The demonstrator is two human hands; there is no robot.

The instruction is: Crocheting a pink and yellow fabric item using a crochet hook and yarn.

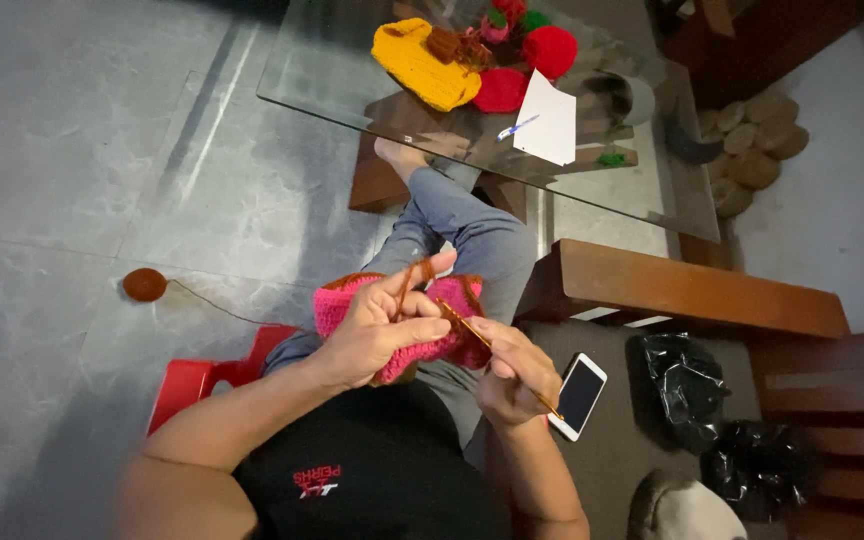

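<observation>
Both hands crochet pink piece [352,302] (brown yarn edging)

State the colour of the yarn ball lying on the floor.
Brown, a rusty shade; the yarn ball shows in the head view.

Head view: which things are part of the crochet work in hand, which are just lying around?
In use: left hand, right hand, pink crochet piece, crochet hook, brown yarn ball.
Lying about: phone, black bags, paper, pen, yellow knit piece.
</observation>
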